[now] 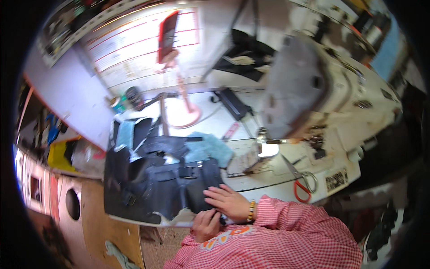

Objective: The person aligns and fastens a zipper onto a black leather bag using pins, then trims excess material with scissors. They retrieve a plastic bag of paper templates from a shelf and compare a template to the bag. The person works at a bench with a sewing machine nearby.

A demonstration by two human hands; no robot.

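A dark navy piece of sewn work, looking like leather or heavy cloth with straps and a metal buckle, lies over the near left of the table. Light blue fuzzy lining shows beneath its upper part. My right hand rests on its near right corner, fingers stretched out and lying flat. Just below, at the table's edge, my left hand is closed with its fingers curled. A small dark bit shows between the hands, too hidden to name.
A sewing machine fills the right side of the table. Scissors with red handles lie near its front edge. A pink stand holds a red-framed phone. A black pouch-like item lies behind.
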